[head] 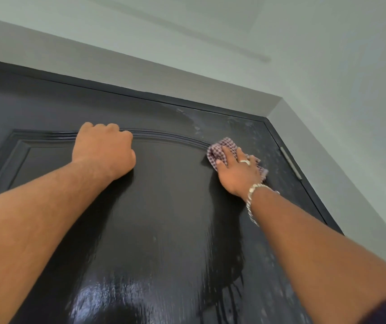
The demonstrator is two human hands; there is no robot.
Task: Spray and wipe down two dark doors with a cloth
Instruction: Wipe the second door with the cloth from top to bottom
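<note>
My right hand (pixel 238 170) lies flat on the checked cloth (pixel 222 149), fingers straight and spread, pressing it against the dark door (pixel 164 218); nothing is curled round it, the palm simply bears down. A ring (pixel 245 162) sits on one finger and a chain bracelet (pixel 252 199) hangs at the wrist. That arm reaches up and forward from the lower right, stretched nearly straight.

My left hand (pixel 105 150) is closed into a fist with nothing in it that I can see, knuckles and heel braced on the door just at the arched moulding (pixel 164 134) of the raised panel. Its forearm rises from the lower left.

The cloth is bunched, its longer side running from upper left to lower right under my palm, its free corner poking out past my fingertips towards the moulding. It sits near the door's upper right corner, close to the hinge (pixel 291 163) on the frame (pixel 304 183).

The door stands upright, its long axis vertical, its top edge just beneath the pale wall (pixel 327 78). The lower panel gleams wet; whitish smears mark the top right. I can read no writing anywhere.
</note>
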